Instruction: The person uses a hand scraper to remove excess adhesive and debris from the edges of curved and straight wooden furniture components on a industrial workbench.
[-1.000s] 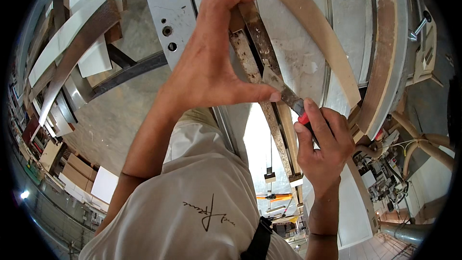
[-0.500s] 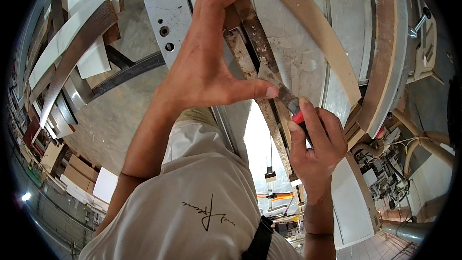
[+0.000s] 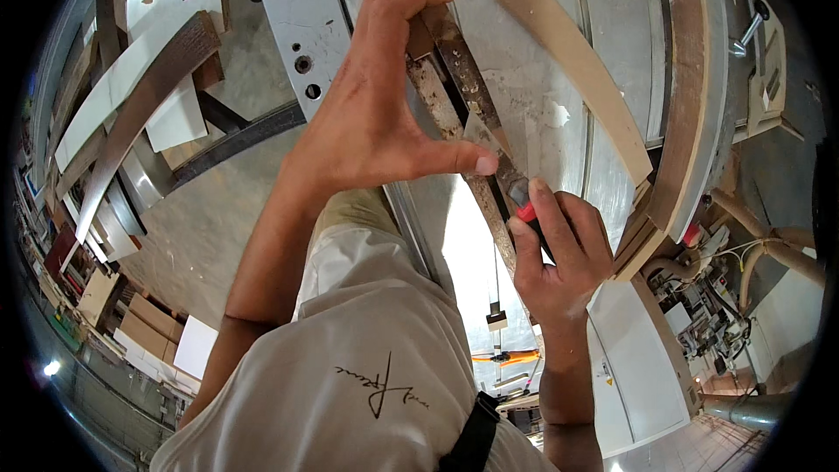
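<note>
My left hand (image 3: 371,114) reaches around the far end of a grimy, brown-crusted slotted bar (image 3: 461,57), its fingers curled over that end and its thumb stretched across the bar lower down. In my right hand (image 3: 564,249) is a scraper (image 3: 526,211) with a red and black handle, held between thumb and fingers. The scraper's flat blade (image 3: 480,133) lies along the bar, its tip up past my left thumb. Part of the blade is hidden behind that thumb. A dark slot runs down the bar's length between two crusted strips.
Beneath the bar is a grey metal machine table (image 3: 546,114). A curved tan board (image 3: 559,44) lies across it, with a curved brown-faced piece (image 3: 690,87) farther right. Curved offcuts (image 3: 149,114) are piled at the left. Hoses (image 3: 743,218) and machinery stand at the right.
My right hand and the scraper have shifted slightly left and up along the bar. The left hand keeps nearly the same hold, and the view has moved a little.
</note>
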Demonstrator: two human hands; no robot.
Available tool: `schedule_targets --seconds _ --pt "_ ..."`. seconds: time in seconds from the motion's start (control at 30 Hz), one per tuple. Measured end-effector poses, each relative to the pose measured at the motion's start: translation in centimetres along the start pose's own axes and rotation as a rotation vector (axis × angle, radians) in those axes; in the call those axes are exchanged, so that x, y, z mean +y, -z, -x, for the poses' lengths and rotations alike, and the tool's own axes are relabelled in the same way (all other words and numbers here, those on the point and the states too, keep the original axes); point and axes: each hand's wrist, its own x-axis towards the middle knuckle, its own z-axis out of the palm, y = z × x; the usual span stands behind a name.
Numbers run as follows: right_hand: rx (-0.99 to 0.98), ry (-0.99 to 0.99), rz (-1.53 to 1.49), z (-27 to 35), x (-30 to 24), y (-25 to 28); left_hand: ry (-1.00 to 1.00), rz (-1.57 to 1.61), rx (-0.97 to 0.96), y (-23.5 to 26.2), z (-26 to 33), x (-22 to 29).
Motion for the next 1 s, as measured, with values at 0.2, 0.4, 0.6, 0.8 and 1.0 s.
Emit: schedule_targets --seconds 0.2,0.4,0.6,0.8,1.0 --pt "0.011 -0.026 -0.049 0.1 -0.9 -0.5 0.001 0.005 -0.033 1.1 -0.3 -0.2" --pt "0.046 -0.071 -0.005 -0.3 -1.7 -0.8 0.060 0.063 -0.063 1.4 -0.5 -0.1" --pt "0.042 -0.072 0.003 -0.5 -2.1 -0.9 -0.019 0.078 -0.054 1.3 -0.6 -0.9" --pt "0.073 -0.099 0.013 -0.9 -2.7 -1.0 -0.057 0.156 -0.031 0.9 -0.7 -1.3" --pt "0.084 -0.152 0.009 -1.0 -3.2 -1.2 0.008 0.119 -0.032 0.8 -0.6 -0.8"
